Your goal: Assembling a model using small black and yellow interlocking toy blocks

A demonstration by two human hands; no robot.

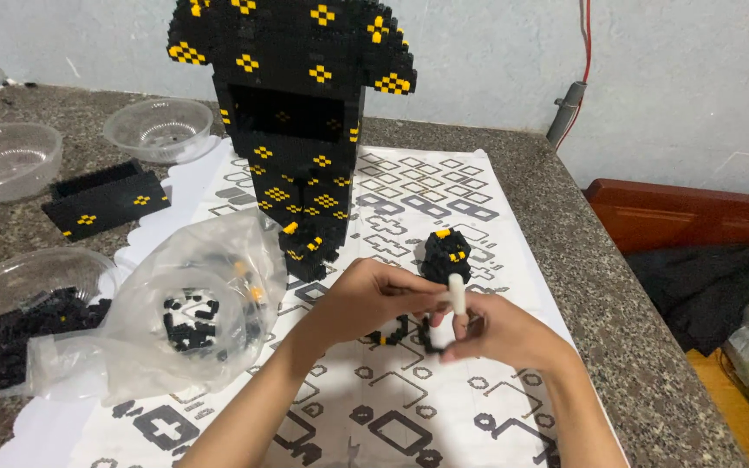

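My left hand (373, 295) and my right hand (500, 329) meet over a printed instruction sheet (409, 407). My right hand grips a short white stick-like tool (457, 296), upright between the fingers. My left hand pinches something small and black at the tool's tip; the fingers hide most of it. A small black chain of bricks (392, 333) lies on the sheet under the hands. Just beyond them stands a small black-and-yellow brick cluster (445, 252). Behind it rises a tall black brick model with yellow dots (292, 113).
A clear plastic bag with black bricks (192, 308) lies at the left, beside a bowl of black bricks (19, 321). Two empty clear bowls (159, 128) and a flat black brick panel (106, 199) sit further back left. The stone counter edge (643, 347) drops off at the right.
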